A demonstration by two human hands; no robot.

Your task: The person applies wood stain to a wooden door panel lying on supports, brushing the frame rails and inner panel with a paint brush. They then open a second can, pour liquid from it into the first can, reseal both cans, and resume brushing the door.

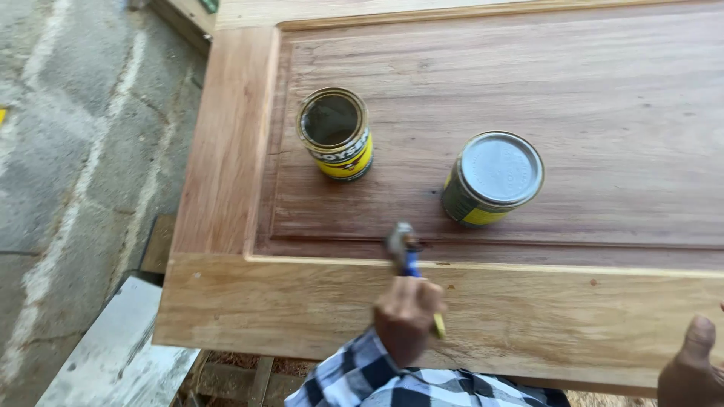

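A left hand (pixel 407 316), fingers pinching a paintbrush (pixel 403 245), works the wooden door panel (pixel 618 98) near its front edge; two cans stand behind; the right hand (pixel 690 369), cropped, its fingers unreadable.

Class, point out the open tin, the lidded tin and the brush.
open tin (pixel 332 120): head view, dark inside.
lidded tin (pixel 501 169): head view, grey lid.
brush (pixel 400 240): head view, blurred head.

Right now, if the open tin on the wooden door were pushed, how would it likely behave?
The open tin stands upright on the flat door panel, so it would probably slide, not roll. Its lid is off and dark liquid shows inside, so a hard shove might slop or spill it.
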